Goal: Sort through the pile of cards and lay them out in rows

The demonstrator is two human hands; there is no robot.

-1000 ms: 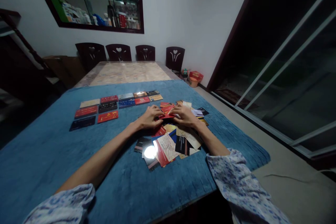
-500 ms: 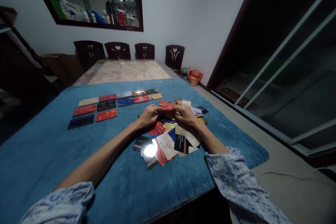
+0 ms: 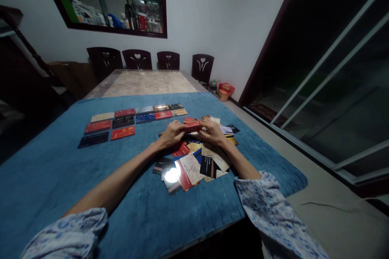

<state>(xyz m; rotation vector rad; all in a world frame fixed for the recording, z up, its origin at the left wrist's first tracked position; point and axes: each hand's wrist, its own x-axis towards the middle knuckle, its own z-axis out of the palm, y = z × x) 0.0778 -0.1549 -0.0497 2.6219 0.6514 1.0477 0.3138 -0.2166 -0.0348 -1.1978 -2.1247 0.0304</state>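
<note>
Between my two hands is a red card [image 3: 192, 128], raised just above a loose pile of cards. My left hand [image 3: 172, 133] pinches its left end, and my right hand [image 3: 212, 131] has its fingers closed at the right end. Whether more than one card is in the grip I cannot tell. Under and around my hands the pile spreads out: a white-and-red card [image 3: 189, 170], a black card [image 3: 208, 166], a cream card [image 3: 216, 156] and a grey card with a bright glare [image 3: 170, 180] lie nearest me, overlapping.
Left of the pile, cards lie in neat columns, among them an orange-red card [image 3: 123, 132], a dark blue card [image 3: 93, 139] and a blue card [image 3: 145, 117]. A blue cloth [image 3: 130, 210] covers the near table. Dark chairs [image 3: 137, 60] stand at the far end.
The red card has tilted so that more of its face shows. Both hands stay almost in place, with small finger shifts. The cards on the cloth lie as before.
</note>
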